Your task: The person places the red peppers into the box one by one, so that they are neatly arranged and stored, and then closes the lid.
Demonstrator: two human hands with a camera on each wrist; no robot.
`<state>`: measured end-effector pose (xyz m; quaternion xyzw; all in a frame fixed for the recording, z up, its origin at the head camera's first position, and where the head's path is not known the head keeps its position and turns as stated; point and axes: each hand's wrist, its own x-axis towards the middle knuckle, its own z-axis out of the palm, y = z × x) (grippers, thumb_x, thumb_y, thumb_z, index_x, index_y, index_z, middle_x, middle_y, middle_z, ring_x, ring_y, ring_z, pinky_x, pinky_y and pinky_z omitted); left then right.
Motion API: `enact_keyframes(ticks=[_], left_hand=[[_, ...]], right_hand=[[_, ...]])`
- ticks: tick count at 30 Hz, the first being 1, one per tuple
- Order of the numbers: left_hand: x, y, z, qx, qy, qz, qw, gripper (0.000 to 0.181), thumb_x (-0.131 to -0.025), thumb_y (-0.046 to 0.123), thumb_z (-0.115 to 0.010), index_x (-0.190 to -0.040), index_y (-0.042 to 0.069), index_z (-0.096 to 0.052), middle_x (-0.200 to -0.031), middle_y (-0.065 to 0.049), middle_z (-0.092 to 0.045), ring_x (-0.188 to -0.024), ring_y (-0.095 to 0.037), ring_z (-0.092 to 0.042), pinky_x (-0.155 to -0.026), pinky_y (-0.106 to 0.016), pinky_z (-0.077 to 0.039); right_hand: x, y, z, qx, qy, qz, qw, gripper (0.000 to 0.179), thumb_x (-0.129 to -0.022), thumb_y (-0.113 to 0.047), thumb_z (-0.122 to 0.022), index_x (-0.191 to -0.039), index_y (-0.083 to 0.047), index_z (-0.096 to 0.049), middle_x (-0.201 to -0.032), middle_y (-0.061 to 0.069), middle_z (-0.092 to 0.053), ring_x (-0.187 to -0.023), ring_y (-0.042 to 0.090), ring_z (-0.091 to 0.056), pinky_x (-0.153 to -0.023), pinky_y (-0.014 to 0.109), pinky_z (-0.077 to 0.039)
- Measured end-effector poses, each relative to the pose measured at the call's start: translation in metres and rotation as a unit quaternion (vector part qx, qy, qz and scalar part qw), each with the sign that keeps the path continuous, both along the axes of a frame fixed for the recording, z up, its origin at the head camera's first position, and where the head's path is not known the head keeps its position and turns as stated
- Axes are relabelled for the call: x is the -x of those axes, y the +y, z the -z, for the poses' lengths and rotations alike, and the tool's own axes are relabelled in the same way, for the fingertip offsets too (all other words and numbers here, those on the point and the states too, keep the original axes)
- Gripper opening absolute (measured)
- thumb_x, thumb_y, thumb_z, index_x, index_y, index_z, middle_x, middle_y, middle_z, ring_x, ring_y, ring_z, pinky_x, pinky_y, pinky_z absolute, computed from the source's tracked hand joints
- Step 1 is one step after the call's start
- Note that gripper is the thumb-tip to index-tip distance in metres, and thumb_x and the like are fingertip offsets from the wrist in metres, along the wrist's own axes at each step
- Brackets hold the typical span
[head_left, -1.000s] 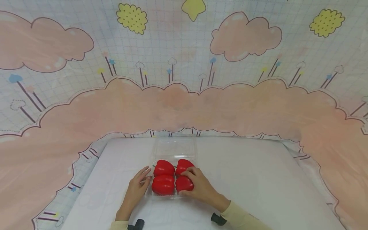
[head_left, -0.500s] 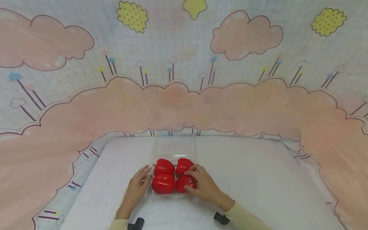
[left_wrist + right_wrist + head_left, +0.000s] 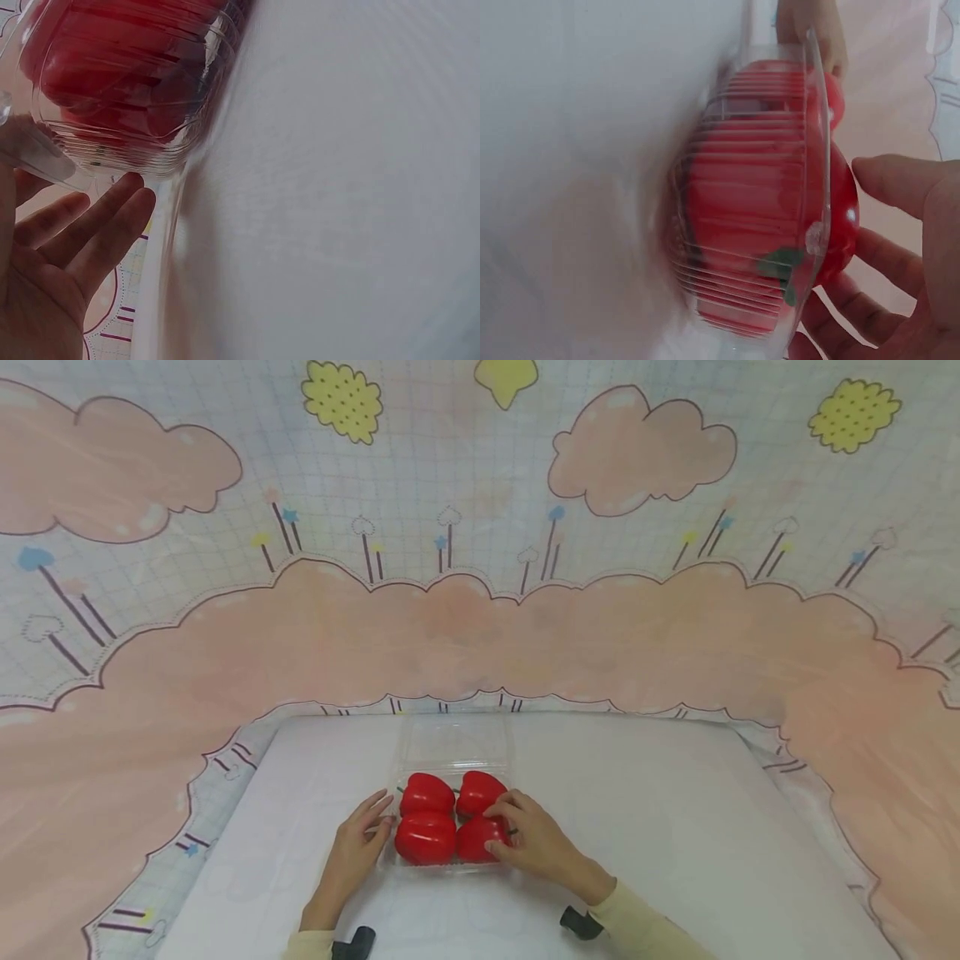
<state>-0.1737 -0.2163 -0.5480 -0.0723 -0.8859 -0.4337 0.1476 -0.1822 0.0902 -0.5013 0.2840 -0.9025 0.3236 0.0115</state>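
A clear plastic clamshell box (image 3: 482,867) holds several red bell peppers, seated in two rows. The front right bell pepper (image 3: 477,840) has its green stem toward the box's right wall. My right hand (image 3: 542,843) holds this pepper at its right side, thumb toward the front and fingers behind, as the bell pepper (image 3: 845,199) also shows in the right wrist view. At the box's left side is my left hand (image 3: 358,839), its fingers loosely extended. In the left wrist view, those fingertips (image 3: 133,180) lie right by the ribbed wall.
The box's clear lid (image 3: 455,742) lies opened back behind the peppers. A white table (image 3: 637,810) spreads under everything. Behind it hangs a cloud-patterned cloth (image 3: 480,635). Dark wrist-camera pieces (image 3: 581,923) sit by each sleeve.
My right hand has moved slightly right. The front right pepper has shifted or turned with it, and its stem now shows on the right. The left hand stays in place.
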Motion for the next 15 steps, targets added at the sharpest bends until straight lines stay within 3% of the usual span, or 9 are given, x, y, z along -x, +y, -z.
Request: enact_keyframes(ticks=[8, 15], left_hand=[[-0.002, 0.000, 0.000, -0.004, -0.009, -0.002, 0.9999, 0.040, -0.093, 0.003, -0.061, -0.133, 0.002, -0.060, -0.143, -0.018, -0.054, -0.101, -0.029, -0.071, -0.081, -0.032, -0.062], [-0.001, -0.002, 0.001, 0.000, -0.013, -0.007, 0.9999, 0.040, -0.093, 0.005, -0.062, -0.133, 0.004, -0.060, -0.143, -0.015, -0.054, -0.102, -0.027, -0.071, -0.083, -0.032, -0.061]], right_hand=[[0.014, 0.004, -0.010, 0.041, -0.031, 0.026, 0.9983, 0.037, -0.086, -0.026, -0.073, -0.121, -0.016, -0.063, -0.127, 0.004, -0.057, -0.119, 0.022, -0.056, -0.094, 0.044, -0.059], [0.058, 0.011, -0.005, 0.077, -0.016, 0.110, 0.9908, 0.035, -0.090, -0.024, -0.069, -0.123, -0.014, -0.062, -0.136, 0.007, -0.051, -0.125, 0.028, -0.054, -0.105, 0.048, -0.052]])
